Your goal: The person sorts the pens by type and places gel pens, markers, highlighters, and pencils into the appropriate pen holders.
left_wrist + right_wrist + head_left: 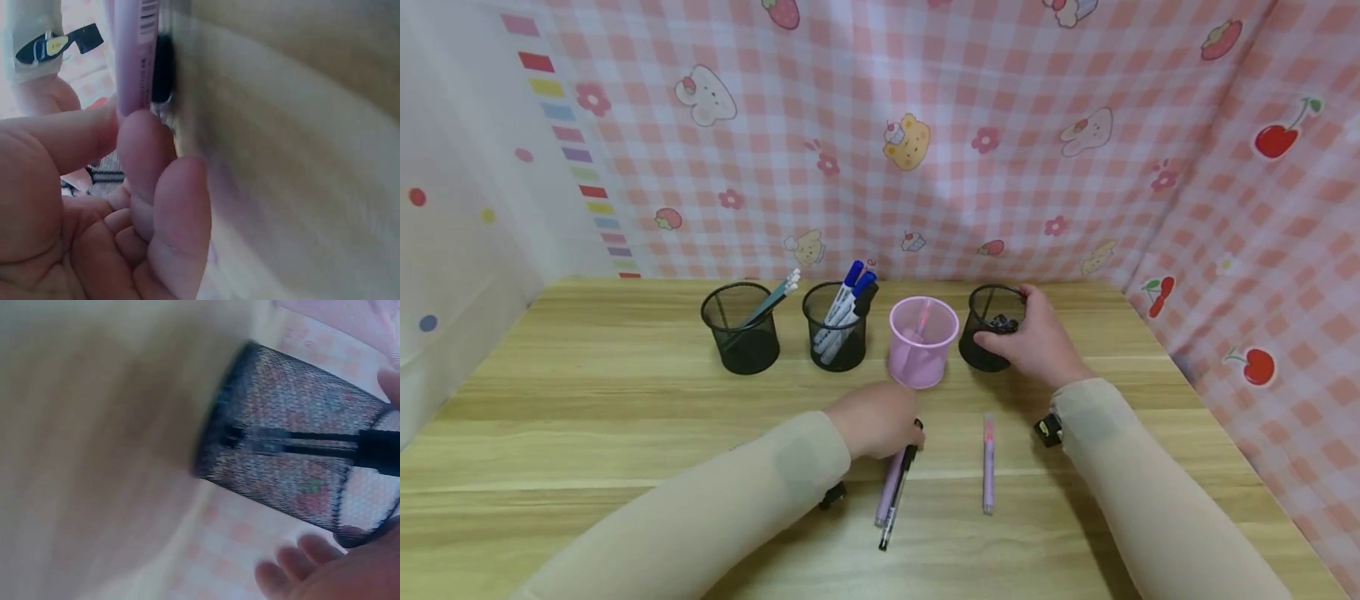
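Note:
My left hand [904,432] is low over the wooden table [587,433], at the top ends of a purple pen [889,492] and a black pen [897,504] lying side by side. In the left wrist view the thumb and fingers [145,150] pinch the end of the purple pen [133,56], with the black pen [164,69] just beside it. My right hand [1026,337] grips the rim of the rightmost black mesh cup [983,350]. The right wrist view shows this cup [281,456] with a dark pen inside and my fingertips [294,565] near its rim.
A second purple pen [988,462] lies alone on the table between my arms. A pink cup [922,346], a mesh cup with blue-capped markers [837,337] and a mesh cup with teal pens [741,340] stand in a row. Checked cloth [1000,125] hangs behind and to the right.

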`<state>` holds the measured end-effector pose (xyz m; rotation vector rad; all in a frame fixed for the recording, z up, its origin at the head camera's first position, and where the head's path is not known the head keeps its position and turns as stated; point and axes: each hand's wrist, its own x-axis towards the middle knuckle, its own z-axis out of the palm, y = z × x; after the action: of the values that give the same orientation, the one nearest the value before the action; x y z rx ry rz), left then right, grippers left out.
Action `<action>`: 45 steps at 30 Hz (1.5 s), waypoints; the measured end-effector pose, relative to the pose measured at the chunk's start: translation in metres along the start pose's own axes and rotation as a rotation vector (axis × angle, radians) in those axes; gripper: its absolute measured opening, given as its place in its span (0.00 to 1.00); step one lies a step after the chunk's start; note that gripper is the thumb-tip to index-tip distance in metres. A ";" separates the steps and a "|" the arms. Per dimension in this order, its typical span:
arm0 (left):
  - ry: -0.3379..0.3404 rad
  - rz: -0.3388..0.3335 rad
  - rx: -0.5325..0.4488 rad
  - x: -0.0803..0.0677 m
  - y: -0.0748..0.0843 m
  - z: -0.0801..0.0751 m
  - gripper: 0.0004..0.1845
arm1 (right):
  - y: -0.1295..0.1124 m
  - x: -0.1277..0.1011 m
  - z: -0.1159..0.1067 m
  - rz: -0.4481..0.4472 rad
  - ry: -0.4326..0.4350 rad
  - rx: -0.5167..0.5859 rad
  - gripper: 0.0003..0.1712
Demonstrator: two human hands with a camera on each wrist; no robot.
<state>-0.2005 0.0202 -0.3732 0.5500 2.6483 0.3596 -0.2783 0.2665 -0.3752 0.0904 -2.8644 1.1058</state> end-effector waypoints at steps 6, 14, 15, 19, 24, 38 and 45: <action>0.098 0.016 -0.168 -0.003 -0.010 -0.014 0.12 | -0.032 -0.017 -0.004 -0.244 0.068 -0.107 0.66; 0.249 0.032 -0.219 -0.020 -0.019 -0.050 0.08 | -0.074 -0.032 0.032 -0.425 -0.035 -0.044 0.52; 0.273 0.031 -0.228 -0.022 -0.021 -0.056 0.08 | -0.074 -0.031 0.036 -0.406 -0.039 -0.046 0.52; 0.396 0.022 -0.318 -0.030 -0.027 -0.074 0.09 | -0.073 -0.027 0.048 -0.321 -0.054 -0.053 0.54; 0.652 0.073 -0.469 -0.031 -0.032 -0.086 0.09 | -0.070 -0.020 0.055 -0.227 -0.086 -0.019 0.58; 0.990 0.208 -0.497 0.009 -0.037 -0.073 0.09 | -0.067 -0.014 0.057 -0.091 -0.148 -0.024 0.61; 0.843 0.104 -0.431 0.020 -0.036 -0.065 0.13 | -0.069 -0.014 0.055 -0.069 -0.168 -0.036 0.61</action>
<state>-0.2575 -0.0141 -0.3343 0.4522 3.1461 1.4193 -0.2608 0.1792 -0.3709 0.2914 -2.9997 1.0827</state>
